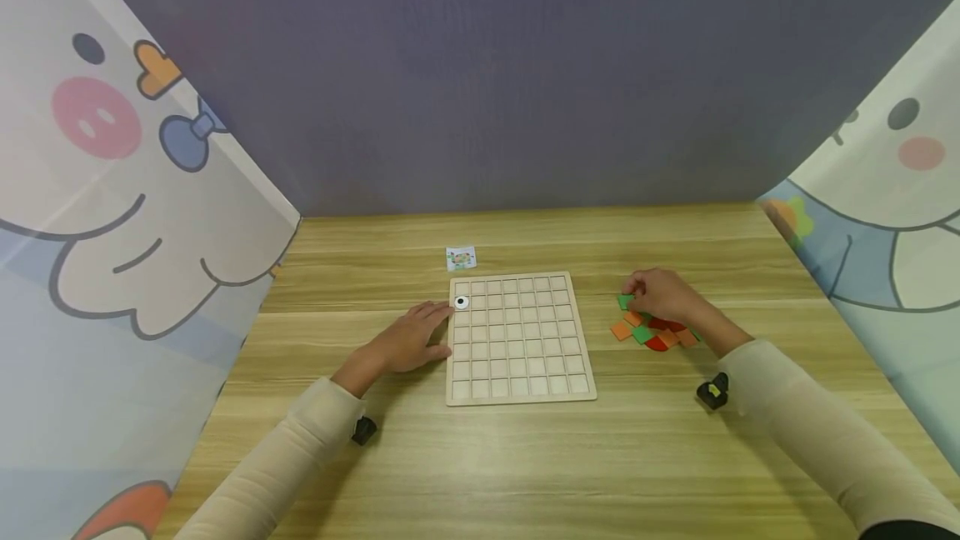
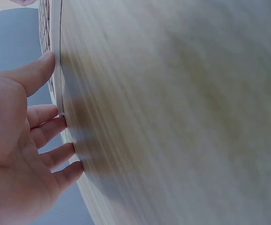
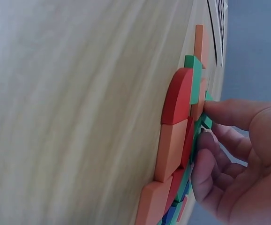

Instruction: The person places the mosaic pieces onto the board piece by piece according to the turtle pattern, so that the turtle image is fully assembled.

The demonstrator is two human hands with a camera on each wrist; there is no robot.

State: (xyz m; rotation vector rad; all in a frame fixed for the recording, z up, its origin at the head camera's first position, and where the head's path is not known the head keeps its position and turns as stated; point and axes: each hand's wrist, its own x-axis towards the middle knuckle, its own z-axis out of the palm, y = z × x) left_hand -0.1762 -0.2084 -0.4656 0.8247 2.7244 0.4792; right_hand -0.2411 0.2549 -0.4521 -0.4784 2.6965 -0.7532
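A pale wooden grid board (image 1: 522, 342) lies flat on the table, with a round white eye piece (image 1: 461, 302) in a cell near its upper left corner. My left hand (image 1: 411, 338) rests at the board's left edge, its thumb and fingertips touching the rim; in the left wrist view the fingers (image 2: 51, 129) are spread and hold nothing. Over a heap of coloured tiles to the right, my right hand (image 1: 662, 296) pinches a green tile (image 1: 624, 301) between thumb and fingers. Beneath it lie orange tiles (image 3: 170, 150), red quarter-round tiles (image 3: 177, 96) and other green ones, partly hidden by the hand.
A small printed picture card (image 1: 461, 258) lies just beyond the board's upper left corner. The wooden table (image 1: 525, 473) ends at a dark upright panel (image 1: 517, 82) at the back. Cartoon-printed panels stand at the left and right.
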